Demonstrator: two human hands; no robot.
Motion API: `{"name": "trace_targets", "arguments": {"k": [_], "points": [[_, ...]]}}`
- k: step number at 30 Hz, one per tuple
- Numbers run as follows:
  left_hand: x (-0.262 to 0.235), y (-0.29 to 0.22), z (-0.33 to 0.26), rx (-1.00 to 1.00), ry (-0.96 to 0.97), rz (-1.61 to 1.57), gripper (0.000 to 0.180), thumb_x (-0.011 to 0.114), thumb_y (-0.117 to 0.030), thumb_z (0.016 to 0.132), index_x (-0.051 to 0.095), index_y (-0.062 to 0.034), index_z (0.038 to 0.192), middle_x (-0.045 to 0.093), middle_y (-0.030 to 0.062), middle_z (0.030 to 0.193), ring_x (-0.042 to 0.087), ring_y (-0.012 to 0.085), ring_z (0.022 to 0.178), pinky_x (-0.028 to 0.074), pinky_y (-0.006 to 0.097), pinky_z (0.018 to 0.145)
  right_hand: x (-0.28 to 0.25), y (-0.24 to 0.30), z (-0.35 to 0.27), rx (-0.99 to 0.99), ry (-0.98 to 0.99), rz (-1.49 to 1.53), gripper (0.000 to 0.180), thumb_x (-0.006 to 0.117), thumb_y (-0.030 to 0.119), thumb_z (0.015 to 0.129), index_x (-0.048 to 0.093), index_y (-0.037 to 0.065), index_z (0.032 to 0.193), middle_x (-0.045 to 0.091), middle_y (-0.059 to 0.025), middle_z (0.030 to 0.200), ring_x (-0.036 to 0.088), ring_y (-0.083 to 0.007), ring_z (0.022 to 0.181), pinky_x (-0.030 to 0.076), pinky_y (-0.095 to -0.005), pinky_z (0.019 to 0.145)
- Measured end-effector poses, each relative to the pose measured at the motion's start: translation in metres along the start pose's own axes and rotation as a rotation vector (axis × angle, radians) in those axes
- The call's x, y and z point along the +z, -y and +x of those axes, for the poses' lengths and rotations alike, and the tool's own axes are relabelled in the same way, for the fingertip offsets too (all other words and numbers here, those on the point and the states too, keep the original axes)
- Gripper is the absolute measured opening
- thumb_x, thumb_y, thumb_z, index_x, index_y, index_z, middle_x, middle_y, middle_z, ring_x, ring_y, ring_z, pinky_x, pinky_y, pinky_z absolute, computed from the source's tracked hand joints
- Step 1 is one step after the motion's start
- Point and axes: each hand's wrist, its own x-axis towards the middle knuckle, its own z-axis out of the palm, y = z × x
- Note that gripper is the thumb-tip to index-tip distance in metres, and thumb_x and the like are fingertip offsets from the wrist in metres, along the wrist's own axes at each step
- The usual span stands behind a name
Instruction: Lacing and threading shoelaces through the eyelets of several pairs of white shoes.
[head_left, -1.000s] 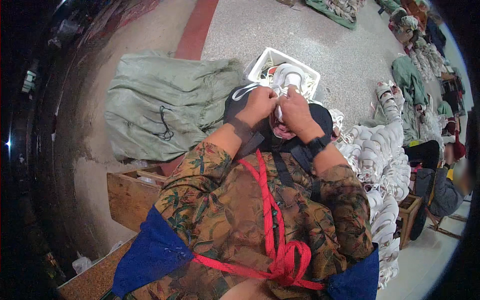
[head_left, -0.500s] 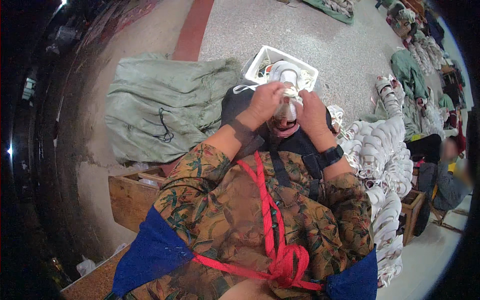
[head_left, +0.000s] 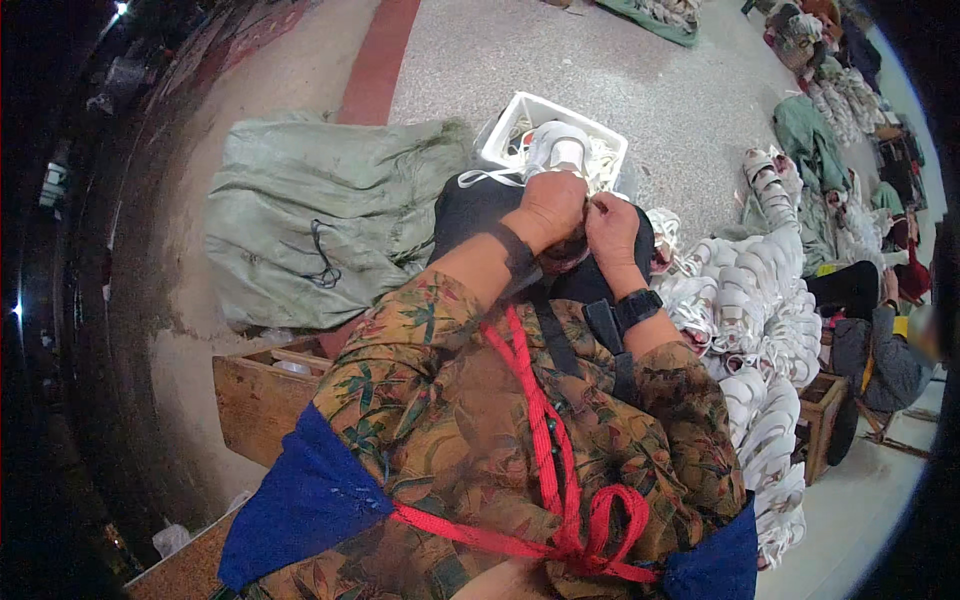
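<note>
A white sneaker [head_left: 563, 148] rests at my knees, its toe pointing away from me over the front edge of a white bin. My left hand [head_left: 553, 208] is closed across the shoe's lacing, and what its fingers hold is hidden beneath it. Beside it, almost touching, my right hand [head_left: 612, 232] has thumb and fingers pinched together at the right side of the shoe, on what looks like a white shoelace. A loop of white lace [head_left: 488, 178] sticks out to the left of the shoe. Both hands cover the shoe's tongue and opening.
The white bin [head_left: 622, 150] holds loose laces. A grey-green sack [head_left: 320, 220] lies left, above a wooden box [head_left: 255, 405]. Rows of white sneakers [head_left: 745, 300] are stacked at my right. Another person [head_left: 885, 350] sits at the far right, near more sacks and shoes.
My left hand has turned and closed over the lacing, hiding the lace knot seen before. My right hand has drawn in beside it with fingers pinched. The whole view has shifted slightly.
</note>
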Motion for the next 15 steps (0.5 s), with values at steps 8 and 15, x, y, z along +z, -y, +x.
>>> {"name": "trace_targets", "arguments": {"k": [8,15], "points": [[-0.036,0.072,-0.045,0.041,0.459,-1.073,0.017,0.061,-0.018,0.079,0.058,-0.0033,0.069,0.055,-0.0067,0.069,0.048,0.0028,0.066,0.041,0.022,0.062,-0.012,0.004,0.003,-0.154,-0.025,-0.045,0.015,0.057,0.008,0.072,0.062,0.007,0.086,0.061,-0.0156,0.084,0.059,-0.0351,0.075,0.048,-0.041,0.066],[-0.031,0.057,-0.043,-0.071,0.326,-1.165,0.02,0.06,-0.02,0.083,0.064,0.0002,0.083,0.061,-0.0025,0.078,0.052,0.0047,0.074,0.044,0.023,0.068,-0.03,0.02,0.004,-0.578,0.315,0.073,0.024,0.058,0.007,0.076,0.063,0.007,0.1,0.061,-0.013,0.092,0.06,-0.0333,0.082,0.05,-0.0383,0.072]]}}
